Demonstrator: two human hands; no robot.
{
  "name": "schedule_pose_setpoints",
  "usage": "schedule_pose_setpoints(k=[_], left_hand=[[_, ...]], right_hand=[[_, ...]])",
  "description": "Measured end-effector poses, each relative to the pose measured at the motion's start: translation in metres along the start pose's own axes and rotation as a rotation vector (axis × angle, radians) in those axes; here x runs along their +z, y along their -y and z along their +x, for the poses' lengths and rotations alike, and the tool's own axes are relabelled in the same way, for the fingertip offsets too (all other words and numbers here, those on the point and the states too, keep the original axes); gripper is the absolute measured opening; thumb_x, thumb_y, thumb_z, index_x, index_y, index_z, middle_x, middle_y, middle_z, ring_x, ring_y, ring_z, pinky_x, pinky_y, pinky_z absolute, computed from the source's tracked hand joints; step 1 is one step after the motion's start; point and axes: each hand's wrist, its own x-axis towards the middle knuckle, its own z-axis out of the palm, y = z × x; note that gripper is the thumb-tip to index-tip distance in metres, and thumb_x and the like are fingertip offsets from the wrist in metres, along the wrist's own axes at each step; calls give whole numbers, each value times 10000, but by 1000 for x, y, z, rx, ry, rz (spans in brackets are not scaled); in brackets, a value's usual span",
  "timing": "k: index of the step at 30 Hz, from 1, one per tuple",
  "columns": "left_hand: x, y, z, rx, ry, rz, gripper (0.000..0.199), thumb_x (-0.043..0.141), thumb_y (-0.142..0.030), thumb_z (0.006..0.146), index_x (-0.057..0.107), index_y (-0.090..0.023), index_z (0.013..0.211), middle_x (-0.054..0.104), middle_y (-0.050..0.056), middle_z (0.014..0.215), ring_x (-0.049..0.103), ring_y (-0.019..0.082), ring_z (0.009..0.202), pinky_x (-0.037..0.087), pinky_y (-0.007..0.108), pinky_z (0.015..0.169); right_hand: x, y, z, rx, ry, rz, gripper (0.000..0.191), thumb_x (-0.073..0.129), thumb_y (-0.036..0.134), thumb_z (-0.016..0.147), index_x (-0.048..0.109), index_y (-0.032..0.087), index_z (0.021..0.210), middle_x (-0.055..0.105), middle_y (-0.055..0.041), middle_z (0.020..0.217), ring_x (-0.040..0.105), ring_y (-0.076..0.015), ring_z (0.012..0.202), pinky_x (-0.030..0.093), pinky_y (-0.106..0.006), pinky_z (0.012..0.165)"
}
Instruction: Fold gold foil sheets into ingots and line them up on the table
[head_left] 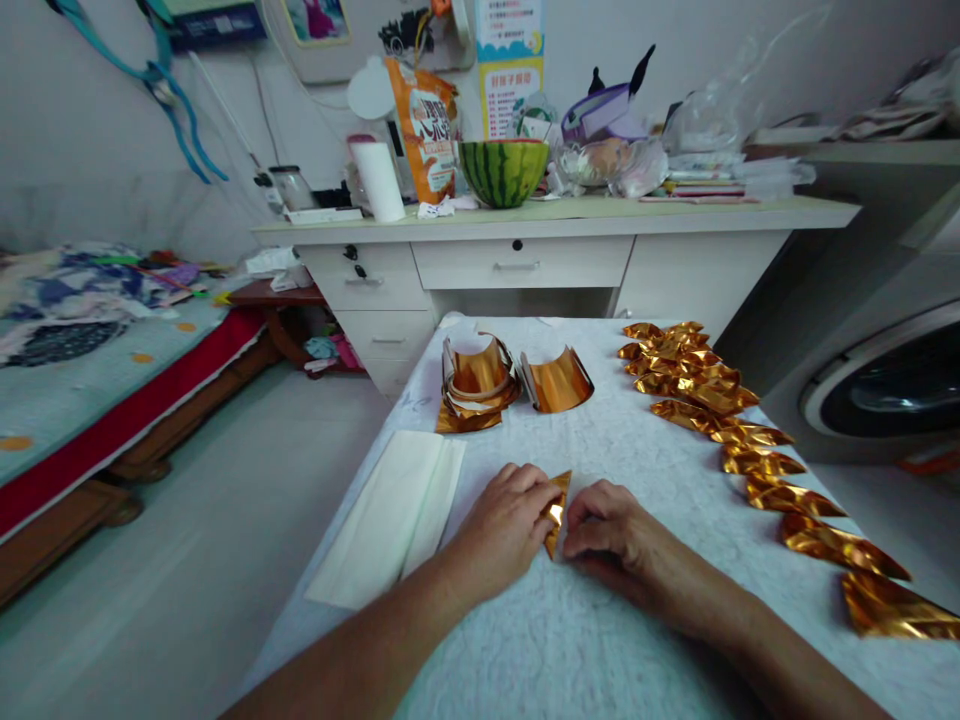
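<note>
Between my two hands, near the middle of the cloth-covered table, is a small piece of gold foil paper (pixel 556 512) with a pale edge on its right. My left hand (pixel 510 520) lies over its left part, fingers together on it. From the right, my right hand (pixel 616 535) pinches the pale edge with thumb and fingers. White paper sheets (pixel 386 515) lie left of my left hand. Beyond the hands stand curled gold foil sheets (pixel 480 380) and a second curled stack (pixel 559 382). Folded gold foil pieces (pixel 761 461) form a long row down the right side.
A white desk (pixel 525 228) behind the table (pixel 600 640) bears a watermelon half (pixel 503 172), an orange bag (pixel 426 135), a paper roll (pixel 377 180) and plastic bags. A bed (pixel 90 390) is at the left, a washing machine (pixel 892 370) at the right.
</note>
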Motion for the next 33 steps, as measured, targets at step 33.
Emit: schedule_pose_setpoints(k=[33], left_hand=[[-4,1,-7,-27,85,-112,467,556,-93,777,491,-245,1214,478,41,1183,416,223,1137,373,387,1038]], right_hand=[[20,6,10,334,-121,-74,96,635,110,757,640,206,751,595,-39,895,509,-219,888,365,-371,787]])
